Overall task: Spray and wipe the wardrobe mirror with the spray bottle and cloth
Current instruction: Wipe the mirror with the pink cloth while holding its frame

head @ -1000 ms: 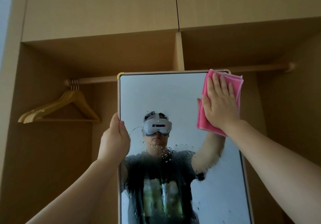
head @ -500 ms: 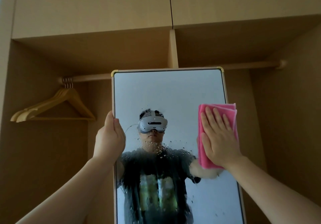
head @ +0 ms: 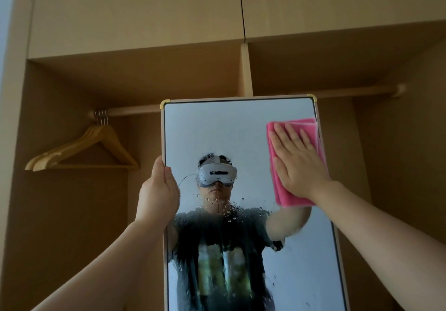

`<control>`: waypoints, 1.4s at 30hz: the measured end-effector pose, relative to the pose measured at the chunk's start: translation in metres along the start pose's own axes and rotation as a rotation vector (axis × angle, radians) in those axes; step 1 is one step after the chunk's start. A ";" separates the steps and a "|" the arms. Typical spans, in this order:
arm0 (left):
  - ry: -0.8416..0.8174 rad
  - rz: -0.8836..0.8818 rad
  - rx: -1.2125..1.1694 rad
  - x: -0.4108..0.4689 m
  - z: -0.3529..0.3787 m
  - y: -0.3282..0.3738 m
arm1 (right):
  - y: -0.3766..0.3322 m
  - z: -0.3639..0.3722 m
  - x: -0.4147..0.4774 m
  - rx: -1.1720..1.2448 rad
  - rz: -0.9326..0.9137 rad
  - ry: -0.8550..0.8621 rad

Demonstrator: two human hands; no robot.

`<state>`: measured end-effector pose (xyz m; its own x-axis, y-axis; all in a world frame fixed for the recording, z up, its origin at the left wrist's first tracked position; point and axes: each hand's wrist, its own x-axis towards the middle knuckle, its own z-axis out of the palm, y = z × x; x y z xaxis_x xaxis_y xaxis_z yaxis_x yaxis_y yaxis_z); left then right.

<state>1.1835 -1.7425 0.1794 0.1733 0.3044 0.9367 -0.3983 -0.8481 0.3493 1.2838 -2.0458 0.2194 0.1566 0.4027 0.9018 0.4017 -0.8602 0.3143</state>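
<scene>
Wiping step: our flat right hand [head: 298, 163] presses the folded pink cloth [head: 293, 196] to the tall framed mirror [head: 217, 132], our left hand [head: 158, 193] wrapped around its edge; next, the droplets lower down.

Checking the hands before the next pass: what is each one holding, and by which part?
Left hand grips the mirror by its left frame edge. Right hand presses flat on the pink cloth, pinning it to the glass.

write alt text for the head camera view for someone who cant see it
A right hand presses a folded pink cloth flat against the upper right of a wardrobe mirror, while the left hand grips its left edge. Spray droplets cling mid-glass; wooden hangers hang on the left.
</scene>
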 end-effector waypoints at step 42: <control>-0.115 0.085 0.057 0.005 -0.011 -0.004 | -0.075 0.016 -0.033 0.002 -0.215 0.039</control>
<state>1.1760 -1.7323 0.1827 0.2443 0.1816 0.9525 -0.3649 -0.8929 0.2638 1.2625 -1.9894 0.1609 0.0323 0.5640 0.8251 0.4241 -0.7553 0.4997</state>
